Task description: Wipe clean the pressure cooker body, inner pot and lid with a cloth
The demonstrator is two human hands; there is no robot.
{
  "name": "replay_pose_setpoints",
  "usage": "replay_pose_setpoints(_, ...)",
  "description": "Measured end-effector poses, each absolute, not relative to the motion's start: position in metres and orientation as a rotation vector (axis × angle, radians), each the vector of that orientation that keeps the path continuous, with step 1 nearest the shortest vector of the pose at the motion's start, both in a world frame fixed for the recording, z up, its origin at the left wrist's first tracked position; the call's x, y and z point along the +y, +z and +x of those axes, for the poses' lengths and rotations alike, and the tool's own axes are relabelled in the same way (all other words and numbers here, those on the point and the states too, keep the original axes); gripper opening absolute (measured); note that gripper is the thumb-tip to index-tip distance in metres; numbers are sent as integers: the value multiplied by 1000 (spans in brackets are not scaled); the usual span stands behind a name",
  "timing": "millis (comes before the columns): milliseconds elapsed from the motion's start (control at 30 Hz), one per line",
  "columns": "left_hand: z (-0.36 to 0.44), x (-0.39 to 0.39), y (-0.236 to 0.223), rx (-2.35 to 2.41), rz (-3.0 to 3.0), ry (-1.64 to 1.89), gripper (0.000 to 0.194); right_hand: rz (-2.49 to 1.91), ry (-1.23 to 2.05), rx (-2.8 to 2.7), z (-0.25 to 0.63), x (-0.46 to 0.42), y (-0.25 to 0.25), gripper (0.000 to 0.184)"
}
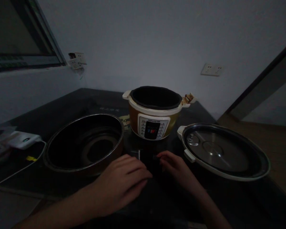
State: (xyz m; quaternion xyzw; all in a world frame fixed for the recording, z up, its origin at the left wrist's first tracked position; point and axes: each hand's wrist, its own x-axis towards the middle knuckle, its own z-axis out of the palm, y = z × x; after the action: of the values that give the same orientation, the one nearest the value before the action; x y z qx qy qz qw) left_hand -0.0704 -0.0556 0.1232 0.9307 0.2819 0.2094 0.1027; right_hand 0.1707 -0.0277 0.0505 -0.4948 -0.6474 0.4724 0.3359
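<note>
My left hand (125, 179) is low over the dark tabletop, palm down, with its fingers stretched out and nothing visible in them. Just beyond its knuckles shows a small pale strip (139, 155), too dim to name. To its right, my right hand (173, 165) has its fingers curled, and a tiny dark piece (154, 156) shows at the fingertips; its kind cannot be made out. Ahead of both hands stands an electric cooker body (132, 119) without its lid, its control panel (153, 127) facing me. The large dark pot (85, 143) sits beside my left hand.
At the right, a round lid (228, 152) lies with its metal inner side up. A white device (26, 140) with a cable is at the far left, beside a plastic bag (0, 143). Wall sockets (211, 70) are behind the black table (85, 100).
</note>
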Motion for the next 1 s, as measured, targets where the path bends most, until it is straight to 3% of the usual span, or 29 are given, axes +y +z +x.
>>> replay_pose_setpoints(267,-30,8,48,1289,2636,159,42,-1511,840,-1690,190,-26,15,20)
replay_pose_setpoints(567,-25,20,33,1312,2452,65,22,-1531,685,-1792,184,-34,22,20)
replay_pose_setpoints(800,-17,1,52,976,1840,513,16,-1530,584,-1671,197,-32,26,21)
replay_pose_setpoints(1000,-32,-45,72,751,868,865,36,-1487,611,-1531,196,-36,36,26)
